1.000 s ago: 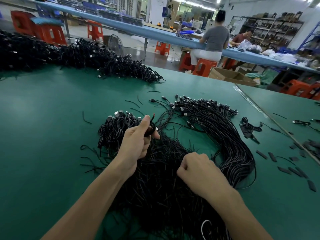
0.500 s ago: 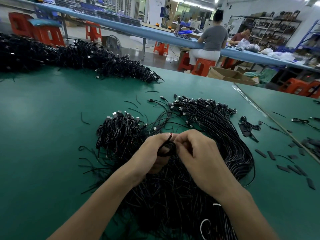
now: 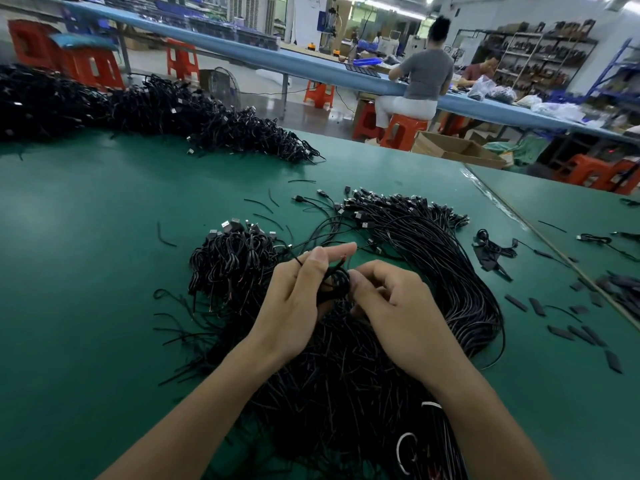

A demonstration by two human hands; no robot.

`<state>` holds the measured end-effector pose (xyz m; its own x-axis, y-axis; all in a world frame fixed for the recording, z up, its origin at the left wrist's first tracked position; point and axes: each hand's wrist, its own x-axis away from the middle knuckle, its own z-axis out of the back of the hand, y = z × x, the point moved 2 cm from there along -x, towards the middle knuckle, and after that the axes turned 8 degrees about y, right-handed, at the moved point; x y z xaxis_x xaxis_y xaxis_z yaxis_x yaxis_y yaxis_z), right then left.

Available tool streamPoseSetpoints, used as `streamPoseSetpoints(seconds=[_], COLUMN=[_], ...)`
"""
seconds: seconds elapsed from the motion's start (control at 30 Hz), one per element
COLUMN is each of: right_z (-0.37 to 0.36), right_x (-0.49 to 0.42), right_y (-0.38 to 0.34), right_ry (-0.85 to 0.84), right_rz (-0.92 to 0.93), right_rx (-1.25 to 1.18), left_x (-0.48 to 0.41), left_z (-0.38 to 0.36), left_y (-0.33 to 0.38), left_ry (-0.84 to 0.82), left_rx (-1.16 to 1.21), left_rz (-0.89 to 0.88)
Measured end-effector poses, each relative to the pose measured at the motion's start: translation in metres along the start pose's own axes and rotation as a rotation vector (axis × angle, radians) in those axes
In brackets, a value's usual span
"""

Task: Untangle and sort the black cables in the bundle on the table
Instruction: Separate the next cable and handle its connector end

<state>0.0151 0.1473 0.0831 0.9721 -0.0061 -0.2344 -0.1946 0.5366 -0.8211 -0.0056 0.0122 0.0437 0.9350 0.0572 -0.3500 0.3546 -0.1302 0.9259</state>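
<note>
Black cable bundle [image 3: 339, 375], tangled, at the near edge of the green tabletop [image 3: 86, 271]. Over it: left hand [image 3: 294, 306], fingers curled round a small coiled cable [image 3: 336, 282]; right hand [image 3: 398, 306], fingers pinching the same coil. Beyond, right: combed sheaf [image 3: 433, 254]. Far-left edge: large heap [image 3: 156, 109].

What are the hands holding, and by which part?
One small coiled black cable: the left hand grips the coil's side, the right hand pinches its other edge.
</note>
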Motion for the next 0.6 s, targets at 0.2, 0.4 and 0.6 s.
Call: streamPoseSetpoints(seconds=[0.2, 0.4, 0.6], right_z=[-0.0033, -0.0045, -0.0045], right_x=[-0.0019, -0.0011, 0.0000], right_y=[-0.0001, 0.0016, -0.0048], right_ry=[-0.067, -0.104, 0.037], right_rz=[-0.157, -0.181, 0.057], right_rx=[-0.240, -0.306, 0.019], left_x=[0.0001, 0.0022, 0.0010], left_z=[0.0001, -0.0014, 0.0023], left_y=[0.0024, 0.0036, 0.0001], left_ry=[-0.033, -0.035, 0.024], left_rx=[0.127, 0.164, 0.131], left_rz=[0.029, 0.024, -0.046])
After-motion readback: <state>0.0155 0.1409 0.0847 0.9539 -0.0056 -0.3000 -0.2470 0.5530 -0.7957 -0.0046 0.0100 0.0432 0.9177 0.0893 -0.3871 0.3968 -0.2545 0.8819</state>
